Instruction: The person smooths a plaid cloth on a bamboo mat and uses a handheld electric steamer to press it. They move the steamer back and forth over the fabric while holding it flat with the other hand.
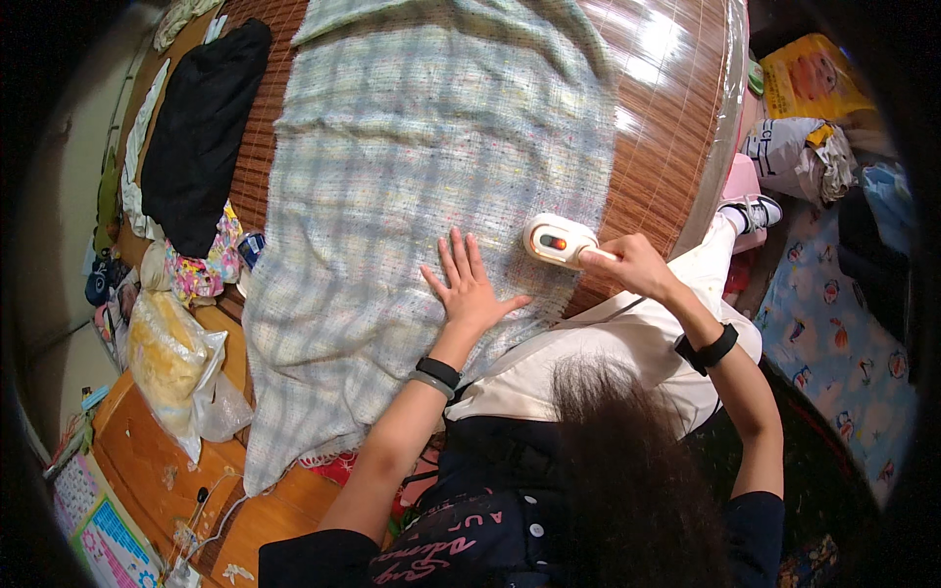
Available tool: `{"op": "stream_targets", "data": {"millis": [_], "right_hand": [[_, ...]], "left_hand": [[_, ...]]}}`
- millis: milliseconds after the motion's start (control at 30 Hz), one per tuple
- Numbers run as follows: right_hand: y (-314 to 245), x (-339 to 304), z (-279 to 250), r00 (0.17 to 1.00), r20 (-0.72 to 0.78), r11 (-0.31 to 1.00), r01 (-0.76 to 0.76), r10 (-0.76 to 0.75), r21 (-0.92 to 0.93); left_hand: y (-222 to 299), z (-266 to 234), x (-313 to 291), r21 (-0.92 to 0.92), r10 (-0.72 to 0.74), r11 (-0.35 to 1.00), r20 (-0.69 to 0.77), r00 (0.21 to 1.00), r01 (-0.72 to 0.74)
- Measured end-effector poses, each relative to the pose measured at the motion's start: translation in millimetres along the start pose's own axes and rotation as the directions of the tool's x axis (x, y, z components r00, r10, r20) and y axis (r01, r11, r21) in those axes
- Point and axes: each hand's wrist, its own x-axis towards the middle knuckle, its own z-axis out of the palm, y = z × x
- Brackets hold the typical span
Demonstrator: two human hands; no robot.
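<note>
A pale blue-and-white plaid cloth (392, 196) with a fringed edge lies spread out, with soft wrinkles across it. My left hand (470, 292) rests flat on it, fingers spread, holding nothing. In my right hand (632, 267) is a white handheld appliance with an oval head (557, 240) and a small window glowing orange. Its head lies over the cloth's right edge, to the right of my left hand; its underside is hidden, so I cannot tell its exact kind. My right fingers wrap round its handle. A thin dark cord seems to run below that hand.
The cloth covers part of a brown slatted mat (662, 127). Black fabric (201, 137) lies at the far left, above a clear bag with yellow contents (162, 353). A power strip (181, 573) with cords is at lower left. Bags (794, 157) stand at right.
</note>
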Motion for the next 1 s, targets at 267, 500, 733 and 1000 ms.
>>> {"op": "stream_targets", "data": {"millis": [267, 500, 733, 1000], "right_hand": [[8.4, 15.9, -17.7, 0.984, -0.112, 0.990, -0.135, 0.139, 0.044], [15.7, 34.0, -40.8, 0.962, -0.244, 0.992, -0.113, 0.123, 0.054], [-8.0, 19.1, -20.5, 0.954, -0.223, 0.955, -0.141, 0.202, 0.261], [-37.5, 40.4, 36.0, 0.997, -0.072, 0.999, -0.027, 0.030, 0.042]], "left_hand": [[-2.3, 0.7, -0.7, -0.039, 0.022, 0.999, -0.015, 1.000, -0.022], [-3.1, 1.6, -0.5, -0.014, 0.028, 0.999, -0.016, 0.999, -0.028], [-3.9, 4.9, -1.4, -0.034, 0.026, 0.999, -0.088, 0.996, -0.029], [-1.2, -0.2, -1.8, -0.036, 0.008, 0.999, -0.025, 1.000, -0.008]]}}
